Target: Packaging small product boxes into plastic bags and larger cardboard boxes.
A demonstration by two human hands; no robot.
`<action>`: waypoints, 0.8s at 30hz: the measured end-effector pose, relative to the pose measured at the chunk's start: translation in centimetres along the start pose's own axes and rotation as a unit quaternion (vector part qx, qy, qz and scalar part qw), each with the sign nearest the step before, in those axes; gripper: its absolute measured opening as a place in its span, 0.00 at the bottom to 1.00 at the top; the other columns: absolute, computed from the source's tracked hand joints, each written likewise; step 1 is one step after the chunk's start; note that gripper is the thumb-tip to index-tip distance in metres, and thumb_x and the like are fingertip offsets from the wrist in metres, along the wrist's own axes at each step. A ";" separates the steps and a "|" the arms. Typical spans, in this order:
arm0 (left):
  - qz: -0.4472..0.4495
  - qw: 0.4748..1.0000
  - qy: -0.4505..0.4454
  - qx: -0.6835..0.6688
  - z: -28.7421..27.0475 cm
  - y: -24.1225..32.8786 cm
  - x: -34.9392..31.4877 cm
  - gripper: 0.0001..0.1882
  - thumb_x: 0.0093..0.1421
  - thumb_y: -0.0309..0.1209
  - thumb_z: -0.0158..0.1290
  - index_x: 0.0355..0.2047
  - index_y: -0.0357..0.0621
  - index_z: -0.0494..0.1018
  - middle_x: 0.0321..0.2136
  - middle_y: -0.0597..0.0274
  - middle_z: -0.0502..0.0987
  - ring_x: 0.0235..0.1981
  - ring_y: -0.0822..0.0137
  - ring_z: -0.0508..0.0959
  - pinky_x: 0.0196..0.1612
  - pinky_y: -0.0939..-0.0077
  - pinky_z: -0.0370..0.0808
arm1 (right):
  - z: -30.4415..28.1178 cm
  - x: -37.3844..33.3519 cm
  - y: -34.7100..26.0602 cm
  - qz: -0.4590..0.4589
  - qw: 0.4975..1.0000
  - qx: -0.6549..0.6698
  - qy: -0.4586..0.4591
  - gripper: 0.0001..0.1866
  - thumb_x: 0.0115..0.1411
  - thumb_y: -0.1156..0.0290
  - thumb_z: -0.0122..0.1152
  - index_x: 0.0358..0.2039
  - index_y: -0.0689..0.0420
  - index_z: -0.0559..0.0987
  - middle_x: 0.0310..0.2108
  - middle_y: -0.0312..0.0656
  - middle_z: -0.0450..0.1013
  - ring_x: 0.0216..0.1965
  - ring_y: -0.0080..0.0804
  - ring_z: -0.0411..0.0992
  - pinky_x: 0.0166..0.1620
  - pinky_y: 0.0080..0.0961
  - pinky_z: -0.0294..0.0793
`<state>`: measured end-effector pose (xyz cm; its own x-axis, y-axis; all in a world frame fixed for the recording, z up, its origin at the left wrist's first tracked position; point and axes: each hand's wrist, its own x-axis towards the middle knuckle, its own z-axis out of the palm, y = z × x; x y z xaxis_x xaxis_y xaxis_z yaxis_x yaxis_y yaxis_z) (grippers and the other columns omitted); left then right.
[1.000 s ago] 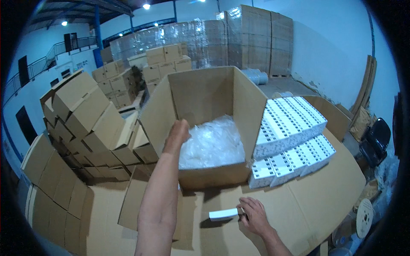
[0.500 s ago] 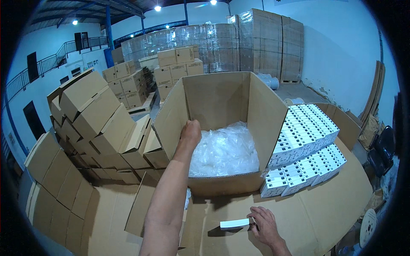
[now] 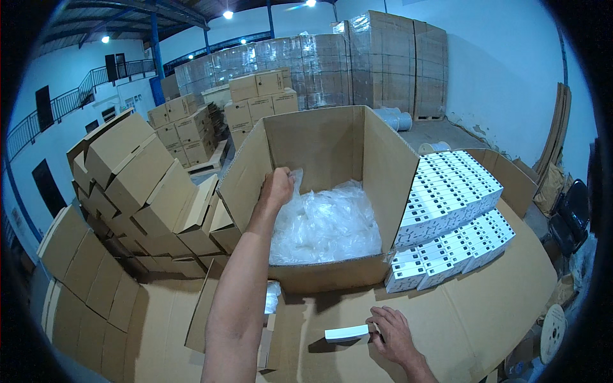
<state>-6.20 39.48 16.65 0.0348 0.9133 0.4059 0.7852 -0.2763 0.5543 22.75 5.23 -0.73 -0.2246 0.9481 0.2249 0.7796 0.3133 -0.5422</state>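
In the middle stands a large open carton [image 3: 319,143] with many clear plastic bags [image 3: 329,226] heaped in it. My left hand [image 3: 277,187] reaches over its near left wall, fingers closed on a clear plastic bag [image 3: 295,183] that rises from the heap. On the cardboard-covered table in front lies a slim white box [image 3: 345,334], its dark-looking right end between the fingers and thumb of my right hand [image 3: 392,333]. Beside my left forearm is a smaller open carton [image 3: 267,341], partly hidden by the arm, with clear plastic [image 3: 272,297] showing at its top.
Rows of white boxes [image 3: 447,198] are piled against the large carton's right side. Open brown cartons [image 3: 143,182] are stacked at the left, with flatter ones [image 3: 86,290] nearer. Behind are palletised cartons [image 3: 252,105], a black chair [image 3: 568,217] and a cable reel [image 3: 552,335].
My left hand has lifted slightly with a clear bag now showing at its fingers. My right hand stays at the white box. The whole view has shifted a little.
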 end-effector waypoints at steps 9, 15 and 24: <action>0.093 0.978 0.161 -0.093 -4.5 6.0 -1.9 0.10 0.69 0.34 0.52 0.42 0.39 0.75 0.33 0.40 0.80 0.39 0.40 0.81 0.39 0.54 0.75 | 0.3 -0.7 0.1 -0.011 1.000 0.003 0.013 0.22 0.52 0.75 0.63 0.50 0.52 0.77 0.62 0.44 0.68 0.66 0.49 0.61 0.68 0.50 0.55; 0.118 0.960 0.198 -0.161 -7.6 11.5 -7.4 0.11 0.70 0.35 0.52 0.42 0.38 0.75 0.30 0.47 0.81 0.33 0.52 0.82 0.39 0.60 0.75 | 0.1 -0.6 1.3 -0.019 0.993 0.087 0.073 0.20 0.55 0.77 0.60 0.50 0.56 0.77 0.54 0.47 0.73 0.57 0.49 0.70 0.61 0.45 0.67; 0.082 0.965 0.085 -0.233 -7.0 14.2 -27.2 0.07 0.68 0.28 0.54 0.40 0.37 0.77 0.25 0.58 0.79 0.21 0.74 0.73 0.28 0.75 0.72 | -5.6 0.1 -2.5 0.073 0.899 0.351 0.253 0.12 0.67 0.73 0.55 0.49 0.60 0.78 0.43 0.41 0.78 0.44 0.25 0.74 0.46 0.25 0.74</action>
<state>-0.30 8.62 18.52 0.0025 0.7941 0.6077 0.4123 -0.5545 0.7229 24.09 4.29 5.21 0.2828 0.8919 0.3528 0.1785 0.3124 -0.9330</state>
